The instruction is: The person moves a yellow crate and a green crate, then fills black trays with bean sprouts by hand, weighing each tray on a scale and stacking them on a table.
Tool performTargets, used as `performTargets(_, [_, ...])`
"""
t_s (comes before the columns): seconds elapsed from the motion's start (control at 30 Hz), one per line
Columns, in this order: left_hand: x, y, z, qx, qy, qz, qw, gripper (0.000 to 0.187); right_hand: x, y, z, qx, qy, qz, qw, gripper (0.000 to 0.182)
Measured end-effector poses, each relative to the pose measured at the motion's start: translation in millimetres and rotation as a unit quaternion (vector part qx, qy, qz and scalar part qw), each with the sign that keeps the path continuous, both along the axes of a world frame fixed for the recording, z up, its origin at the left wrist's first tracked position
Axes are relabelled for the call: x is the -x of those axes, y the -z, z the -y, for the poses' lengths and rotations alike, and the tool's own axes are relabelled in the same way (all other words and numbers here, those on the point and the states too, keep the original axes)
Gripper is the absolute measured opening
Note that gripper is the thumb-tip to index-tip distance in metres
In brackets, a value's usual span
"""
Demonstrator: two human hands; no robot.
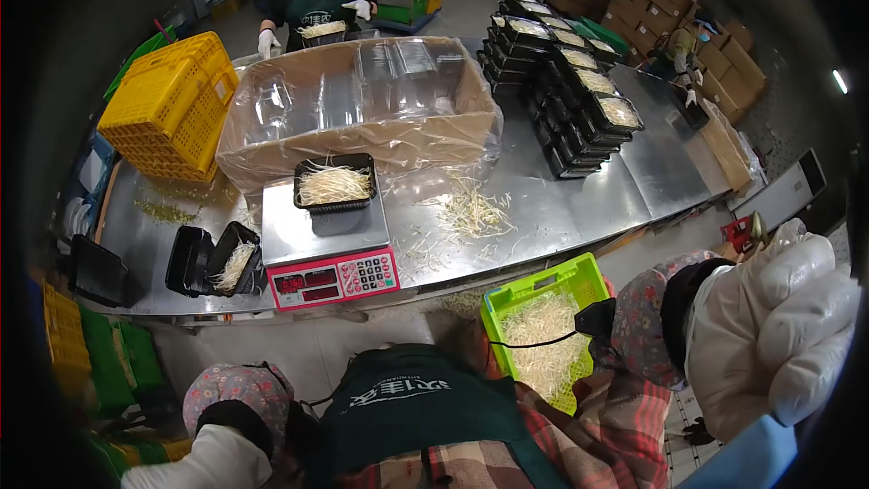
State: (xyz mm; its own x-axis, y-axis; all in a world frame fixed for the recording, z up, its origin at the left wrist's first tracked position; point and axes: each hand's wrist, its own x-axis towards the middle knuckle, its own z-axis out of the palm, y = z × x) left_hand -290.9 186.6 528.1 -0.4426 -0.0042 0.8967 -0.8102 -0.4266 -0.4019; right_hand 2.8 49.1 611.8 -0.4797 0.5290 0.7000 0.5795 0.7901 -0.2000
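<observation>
At the right edge my right hand (778,330), in a white glove, is raised close to the camera with its fingers curled together; what it holds, if anything, is hidden. My left hand (204,462), also gloved in white, is at the bottom left, its fingers cut off by the frame edge. A black tray (334,203) of bean sprouts (335,185) rests on the red-framed scale (333,279). Left of the scale, a black tray (233,258) holding some sprouts leans beside another black tray (187,260). Loose sprouts (475,210) lie on the steel table (543,222).
A large carton (358,140) of clear lids stands behind the scale, with yellow crates (172,109) to its left. Stacked filled trays (579,118) are at the right. A green crate (593,276) of sprouts stands below the table edge. A co-worker (319,0) stands opposite.
</observation>
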Motion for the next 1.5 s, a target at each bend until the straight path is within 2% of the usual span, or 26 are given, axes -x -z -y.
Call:
performTargets(0.03, [-12.1,4.0,-3.3,0.067,0.013,0.027,0.997,0.023,0.4,0.1,2.1,-0.004,-0.001,-0.002,1.000,0.072])
performTargets(0.07, [-23.2,7.8,-5.9,0.076,0.028,0.001,0.997,0.024,0.4,0.4,3.6,-0.005,-0.001,-0.003,1.000,0.072])
performTargets(0.17, [-60.5,17.5,-16.8,-0.063,0.098,-0.252,0.961,0.024,-0.7,-1.5,5.1,-0.005,-0.011,-0.006,1.000,0.073])
performTargets(0.27, [-76.6,21.4,-17.8,-0.118,0.166,-0.331,0.921,0.025,-0.6,0.4,2.7,0.003,-0.013,-0.008,1.000,0.073])
performTargets(0.5, [-77.8,20.9,-24.6,-0.129,0.175,-0.333,0.918,0.027,-11.5,17.2,-31.9,0.016,0.066,-0.007,0.998,0.074])
performTargets(0.9, [-59.5,14.0,-39.4,-0.107,0.128,-0.323,0.931,0.032,-10.9,18.7,-38.9,0.040,0.100,-0.012,0.994,0.077])
performTargets(1.2, [-43.6,8.8,-46.5,-0.054,-0.026,-0.238,0.969,0.036,-23.2,21.1,-34.7,0.059,0.114,-0.006,0.992,0.078])
performTargets(1.5, [-52.6,7.2,-65.1,-0.044,-0.164,-0.242,0.955,0.041,-29.7,14.7,-19.2,0.071,0.098,0.013,0.993,0.080])
